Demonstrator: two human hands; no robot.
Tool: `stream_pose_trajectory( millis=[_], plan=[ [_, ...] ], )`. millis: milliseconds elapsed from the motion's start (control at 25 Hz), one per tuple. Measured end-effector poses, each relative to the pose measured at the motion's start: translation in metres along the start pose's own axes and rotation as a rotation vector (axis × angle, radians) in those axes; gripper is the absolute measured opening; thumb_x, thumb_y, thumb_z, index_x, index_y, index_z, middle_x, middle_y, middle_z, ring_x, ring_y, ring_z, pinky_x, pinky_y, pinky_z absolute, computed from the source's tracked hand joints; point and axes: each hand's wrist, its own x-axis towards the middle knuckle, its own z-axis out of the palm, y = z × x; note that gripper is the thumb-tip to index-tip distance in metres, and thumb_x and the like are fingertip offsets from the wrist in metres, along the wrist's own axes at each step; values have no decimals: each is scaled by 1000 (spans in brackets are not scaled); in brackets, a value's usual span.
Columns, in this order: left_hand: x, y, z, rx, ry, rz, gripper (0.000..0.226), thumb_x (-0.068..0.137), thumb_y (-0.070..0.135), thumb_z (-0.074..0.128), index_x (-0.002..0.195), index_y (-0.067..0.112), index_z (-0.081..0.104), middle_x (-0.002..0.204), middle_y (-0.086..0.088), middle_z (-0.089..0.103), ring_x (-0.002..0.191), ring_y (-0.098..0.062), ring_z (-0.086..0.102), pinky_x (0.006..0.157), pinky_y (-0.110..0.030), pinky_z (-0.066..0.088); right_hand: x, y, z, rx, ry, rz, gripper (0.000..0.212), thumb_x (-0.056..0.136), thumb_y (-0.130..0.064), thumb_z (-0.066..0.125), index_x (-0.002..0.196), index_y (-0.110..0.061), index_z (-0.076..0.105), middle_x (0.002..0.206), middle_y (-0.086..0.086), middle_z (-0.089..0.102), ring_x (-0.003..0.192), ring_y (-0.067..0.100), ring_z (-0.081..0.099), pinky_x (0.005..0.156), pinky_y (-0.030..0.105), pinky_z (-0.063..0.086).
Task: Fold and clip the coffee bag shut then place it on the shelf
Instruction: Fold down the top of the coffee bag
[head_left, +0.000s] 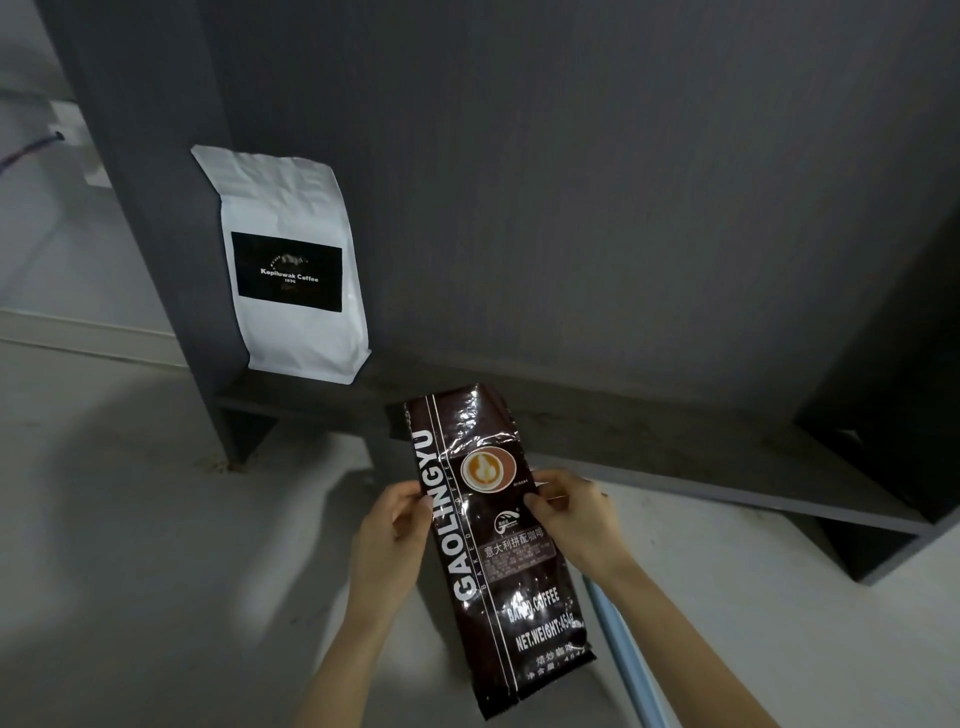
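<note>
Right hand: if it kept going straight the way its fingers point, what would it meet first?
The right hand points leftward into the dark coffee bag that it already pinches, so the bag comes first; beyond that, probably the left hand at the opposite edge.

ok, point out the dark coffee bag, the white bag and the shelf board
dark coffee bag (483, 525): head view, middle of front panel
white bag (291, 270): head view, black label
shelf board (675, 447): head view, bare top surface
</note>
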Motion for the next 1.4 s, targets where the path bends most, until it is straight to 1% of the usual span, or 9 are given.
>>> stream_pose_trajectory(
  millis=[240,360,480,720,880,1040,1120,1240,1400],
  plan=[
    [-9,13,4,-21,-27,64,9,85,17,54,85,27,56,86,14,63,83,-2,58,71,-17,44,-20,6,-11,174,86,58,13,84,-17,55,94,-17,63,75,-6,65,73,10,62,61,16,47],
    [-14,21,10,-38,-63,118,8,85,18,55,87,25,57,89,9,65,80,-2,62,70,-11,47,-37,11,-21,232,148,51,10,83,-13,55,86,-19,63,74,-6,66,73,7,62,56,8,46],
    [-21,31,16,-98,-79,147,13,85,17,54,81,30,56,86,12,65,76,10,61,67,-2,44,-52,14,-31,237,202,23,15,84,-12,54,78,-23,62,76,-6,67,75,5,61,58,7,45],
    [-30,40,19,-115,-112,219,15,84,18,54,77,30,57,84,9,66,75,8,61,64,-4,44,-67,7,-41,253,336,-41,6,83,-15,58,85,-17,63,79,-5,65,73,-3,58,56,0,42],
    [-33,40,17,-140,-170,223,11,85,15,53,77,22,57,87,4,66,75,6,61,63,-4,44,-68,4,-37,252,426,-58,7,77,-21,65,80,-23,59,100,3,56,86,8,53,76,22,46],
    [-35,43,18,-179,-213,222,12,85,13,52,77,21,56,83,4,67,73,7,62,63,-5,44,-67,1,-35,319,409,-30,9,77,-20,65,77,-23,56,99,6,61,91,15,57,83,34,50],
    [-36,43,19,-183,-220,223,11,85,13,52,78,21,56,83,4,67,73,6,63,63,-5,45,-67,2,-37,331,420,-30,12,77,-18,65,72,-24,55,93,5,63,86,12,59,78,28,52],
    [-38,42,21,-184,-227,219,10,85,15,52,82,24,55,88,4,67,78,6,62,66,-5,45,-68,4,-39,369,450,-27,14,77,-15,65,72,-21,54,83,2,62,78,5,58,63,7,48],
    [-37,42,21,-260,-215,165,25,84,12,54,99,31,47,96,1,64,81,8,62,70,-4,46,-69,9,-41,514,451,1,18,76,-10,66,81,-19,52,70,-2,61,72,8,58,58,9,47]
  ],
)
